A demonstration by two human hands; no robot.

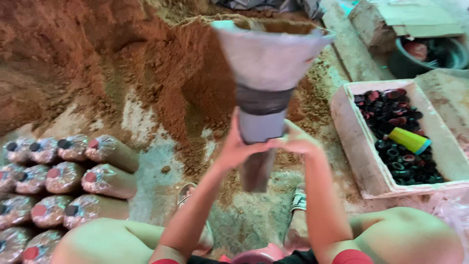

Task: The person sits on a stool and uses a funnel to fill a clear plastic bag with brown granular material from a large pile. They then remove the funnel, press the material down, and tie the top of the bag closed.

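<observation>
Funnel: matt grey, probably plastic, dusted. Sawdust heap: coarse, reddish-brown, crumbly. Packed bags: glossy clear plastic film; box: rough, chalky white foam holding matt black plastic rings.

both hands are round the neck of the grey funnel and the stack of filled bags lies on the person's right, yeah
Not quite. The head view shows both hands, left hand and right hand, round the neck of the grey funnel, but the stack of filled bags lies on the person's left. On the right sits the pale box of black caps.

funnel blurred, bags cut off (left edge)
</observation>
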